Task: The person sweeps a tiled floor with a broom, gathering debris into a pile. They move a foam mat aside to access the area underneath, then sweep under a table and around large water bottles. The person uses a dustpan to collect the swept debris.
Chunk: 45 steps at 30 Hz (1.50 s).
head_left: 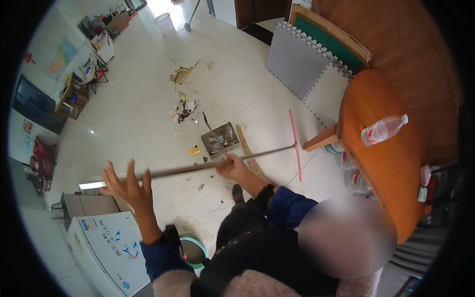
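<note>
A long-handled floor squeegee lies across my front, tilted, its pinkish-red blade out to the right. Near the middle of the handle, my right hand is wrapped round it. My left hand is at the handle's left end with its fingers spread, not closed on it; whether the palm touches the handle I cannot tell. Just beyond my right hand, a grey dustpan full of dirt stands on the floor. Past it lie a heap of litter and a torn brown piece.
An orange-brown table with a plastic bottle stands at right, large bottles beneath it. Foam mats lean behind. A turquoise-rimmed bucket and white fridge-like cabinet are near left. A yellow packet lies by the dustpan.
</note>
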### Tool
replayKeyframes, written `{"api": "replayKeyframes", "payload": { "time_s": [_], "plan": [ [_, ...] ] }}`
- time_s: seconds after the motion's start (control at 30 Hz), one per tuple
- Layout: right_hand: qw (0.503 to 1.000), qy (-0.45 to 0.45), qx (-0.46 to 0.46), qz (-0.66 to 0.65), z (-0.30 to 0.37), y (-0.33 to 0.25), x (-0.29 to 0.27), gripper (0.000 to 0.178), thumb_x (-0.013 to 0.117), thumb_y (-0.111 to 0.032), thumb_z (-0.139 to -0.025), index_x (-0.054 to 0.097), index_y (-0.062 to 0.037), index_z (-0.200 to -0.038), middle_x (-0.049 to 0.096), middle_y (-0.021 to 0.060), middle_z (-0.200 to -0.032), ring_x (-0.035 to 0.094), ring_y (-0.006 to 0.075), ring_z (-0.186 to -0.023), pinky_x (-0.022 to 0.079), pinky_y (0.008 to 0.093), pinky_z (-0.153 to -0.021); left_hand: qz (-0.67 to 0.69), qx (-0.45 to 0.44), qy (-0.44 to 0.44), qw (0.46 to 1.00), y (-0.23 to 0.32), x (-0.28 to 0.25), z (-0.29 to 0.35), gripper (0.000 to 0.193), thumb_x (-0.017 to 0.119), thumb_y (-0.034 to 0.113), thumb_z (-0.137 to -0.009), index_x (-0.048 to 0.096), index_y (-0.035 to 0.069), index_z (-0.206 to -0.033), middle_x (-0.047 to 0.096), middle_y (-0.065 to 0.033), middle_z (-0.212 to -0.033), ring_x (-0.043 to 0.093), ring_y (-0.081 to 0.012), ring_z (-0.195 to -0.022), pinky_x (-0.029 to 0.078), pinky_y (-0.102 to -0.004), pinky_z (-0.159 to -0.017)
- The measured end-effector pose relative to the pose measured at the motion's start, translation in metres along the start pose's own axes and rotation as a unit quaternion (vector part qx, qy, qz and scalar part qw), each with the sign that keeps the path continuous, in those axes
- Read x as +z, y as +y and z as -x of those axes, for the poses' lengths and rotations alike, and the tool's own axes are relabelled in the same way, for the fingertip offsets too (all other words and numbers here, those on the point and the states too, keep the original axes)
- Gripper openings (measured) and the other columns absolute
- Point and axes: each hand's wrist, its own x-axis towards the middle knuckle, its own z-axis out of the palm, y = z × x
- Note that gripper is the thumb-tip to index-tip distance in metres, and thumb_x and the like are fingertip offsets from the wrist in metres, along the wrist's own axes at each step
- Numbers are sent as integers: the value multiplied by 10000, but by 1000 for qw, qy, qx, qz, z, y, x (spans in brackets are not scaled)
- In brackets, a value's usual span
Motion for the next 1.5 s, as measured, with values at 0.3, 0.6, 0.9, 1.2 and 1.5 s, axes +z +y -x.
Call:
{"api": "replayKeyframes", "payload": {
  "time_s": [0.3,0.6,0.9,1.2,1.5],
  "plan": [
    [944,-323,-65,36,0,-106,207,214,548,-121,-813,448,-50,-638,472,69,-740,437,214,-722,392,305,-607,601,-254,172,738,65,151,-197,644,540,117,-861,143,-53,-1339,486,-197,-1151,473,-258,-1101,379,-388,-946],
    [906,-361,-156,-158,-37,-377,291,161,500,118,-724,486,27,-855,493,123,-782,458,189,-690,411,269,-529,742,-96,-141,648,192,344,-278,255,501,100,-890,520,10,-1127,616,-77,-920,616,-156,-788,468,-264,-725],
    [919,-135,-234,-287,18,-679,342,324,568,-151,-824,439,-39,-1099,505,86,-698,495,223,-600,440,377,-524,561,-259,-560,552,220,473,-199,318,539,191,-872,547,-36,-1095,618,-124,-877,642,-174,-705,497,-285,-630],
    [-28,545,-437,715,4,-823,392,358,440,-316,-880,595,6,-907,630,190,-677,588,366,-555,475,451,-510,511,-425,-541,516,150,610,-208,361,547,268,-852,541,36,-1128,611,-76,-941,639,-168,-758,484,-280,-599],
    [-132,344,20,930,-146,-805,446,228,508,-307,-813,679,-174,-883,663,52,-957,622,271,-896,470,419,-719,587,-215,-481,615,183,876,-385,285,609,222,-811,608,13,-1006,661,-151,-875,642,-223,-752,514,-342,-677]
  ]
}}
